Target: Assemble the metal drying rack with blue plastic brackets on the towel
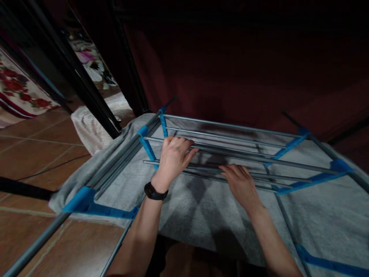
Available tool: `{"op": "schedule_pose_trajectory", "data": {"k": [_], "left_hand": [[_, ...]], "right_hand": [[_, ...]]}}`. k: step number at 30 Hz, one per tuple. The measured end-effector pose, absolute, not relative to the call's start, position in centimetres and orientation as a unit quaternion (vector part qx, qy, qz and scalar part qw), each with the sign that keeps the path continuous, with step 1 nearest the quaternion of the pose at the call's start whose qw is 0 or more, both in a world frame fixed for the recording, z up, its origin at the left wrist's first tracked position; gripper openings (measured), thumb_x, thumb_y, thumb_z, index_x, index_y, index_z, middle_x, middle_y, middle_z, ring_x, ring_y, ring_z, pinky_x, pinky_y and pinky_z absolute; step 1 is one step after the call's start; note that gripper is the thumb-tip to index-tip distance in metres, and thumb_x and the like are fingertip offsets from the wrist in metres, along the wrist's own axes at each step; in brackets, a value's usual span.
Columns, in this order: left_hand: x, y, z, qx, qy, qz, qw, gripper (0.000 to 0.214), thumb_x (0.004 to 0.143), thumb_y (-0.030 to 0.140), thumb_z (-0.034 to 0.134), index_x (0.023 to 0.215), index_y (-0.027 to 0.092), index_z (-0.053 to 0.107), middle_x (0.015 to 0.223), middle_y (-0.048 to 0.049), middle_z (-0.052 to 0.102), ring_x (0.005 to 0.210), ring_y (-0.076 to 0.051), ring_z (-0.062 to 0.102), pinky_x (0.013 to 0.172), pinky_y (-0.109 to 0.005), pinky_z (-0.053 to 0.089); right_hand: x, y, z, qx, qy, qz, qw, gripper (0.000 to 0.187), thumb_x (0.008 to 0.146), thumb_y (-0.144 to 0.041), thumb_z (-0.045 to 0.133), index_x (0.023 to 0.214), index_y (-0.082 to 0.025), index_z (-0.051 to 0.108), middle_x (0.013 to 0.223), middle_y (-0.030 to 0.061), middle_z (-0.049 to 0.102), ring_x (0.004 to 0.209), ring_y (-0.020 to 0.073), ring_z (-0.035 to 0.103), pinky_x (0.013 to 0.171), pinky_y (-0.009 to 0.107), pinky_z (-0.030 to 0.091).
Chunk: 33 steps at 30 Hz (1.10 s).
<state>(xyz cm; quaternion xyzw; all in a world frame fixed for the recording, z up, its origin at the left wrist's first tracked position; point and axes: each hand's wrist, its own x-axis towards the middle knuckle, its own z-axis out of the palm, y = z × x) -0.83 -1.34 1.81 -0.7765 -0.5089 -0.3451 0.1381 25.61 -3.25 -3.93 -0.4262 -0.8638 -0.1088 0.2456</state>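
A rack of grey metal tubes point(230, 127) with blue plastic brackets point(148, 148) stands over a grey blanket. My left hand point(174, 156), wearing a black wristband point(155, 191), curls its fingers over a metal rod point(253, 154) near the rack's left bracket. Lower and to the right, the fingers of my right hand point(239, 184) are bent over a lower rod point(204, 167), whose left end sticks out past the bracket. My palms hide parts of both rods. On the right, another blue bracket point(296, 184) carries the rods' far ends.
Underneath lies the grey blanket point(196, 215), spread on a brown tiled floor point(37, 157). Loose rods point(123, 157) run along the left side tube. A dark red panel point(245, 77) rises behind the rack. Black posts point(83, 84), a striped cloth point(92, 129) and floral fabric point(23, 88) are at left.
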Motion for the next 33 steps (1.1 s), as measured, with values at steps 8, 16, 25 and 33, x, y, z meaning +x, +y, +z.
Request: {"op": "schedule_pose_trajectory", "data": {"k": [8, 16, 25, 33], "left_hand": [[-0.8, -1.4, 1.9, -0.779, -0.501, -0.356, 0.127, 0.027, 0.096, 0.041, 0.05, 0.104, 0.021, 0.064, 0.091, -0.0045, 0.068, 0.091, -0.021, 0.059, 0.092, -0.039, 0.036], [-0.8, -1.5, 2.0, -0.782, -0.503, -0.349, 0.116, 0.027, 0.097, 0.041, 0.048, 0.105, 0.021, 0.064, 0.094, -0.0052, 0.068, 0.091, -0.021, 0.058, 0.093, -0.041, 0.035], [-0.8, -1.5, 1.9, -0.781, -0.507, -0.347, 0.114, 0.028, 0.097, 0.041, 0.047, 0.106, 0.021, 0.064, 0.09, -0.005, 0.066, 0.092, -0.021, 0.058, 0.093, -0.04, 0.036], [-0.7, -1.9, 1.6, -0.758, -0.488, -0.404, 0.154, 0.028, 0.095, 0.036, 0.051, 0.119, 0.024, 0.06, 0.122, -0.0089, 0.063, 0.116, -0.023, 0.056, 0.105, -0.044, 0.032]], "right_hand": [[25.6, -2.6, -4.5, -0.429, -0.857, -0.133, 0.252, 0.027, 0.097, -0.024, 0.05, 0.122, -0.021, 0.06, 0.102, 0.0066, 0.066, 0.091, 0.0202, 0.058, 0.087, 0.036, 0.042], [25.6, -2.1, -4.5, -0.433, -0.853, -0.138, 0.256, 0.028, 0.097, -0.023, 0.048, 0.123, -0.022, 0.06, 0.101, 0.007, 0.065, 0.09, 0.0211, 0.059, 0.086, 0.036, 0.043], [25.6, -1.7, -4.7, -0.439, -0.853, -0.147, 0.242, 0.027, 0.097, -0.025, 0.049, 0.122, -0.022, 0.06, 0.1, 0.0065, 0.065, 0.092, 0.0209, 0.058, 0.087, 0.036, 0.041], [25.7, -1.6, -4.7, -0.432, -0.854, -0.15, 0.249, 0.027, 0.097, -0.025, 0.049, 0.121, -0.021, 0.06, 0.1, 0.007, 0.064, 0.091, 0.021, 0.058, 0.087, 0.036, 0.042]]}}
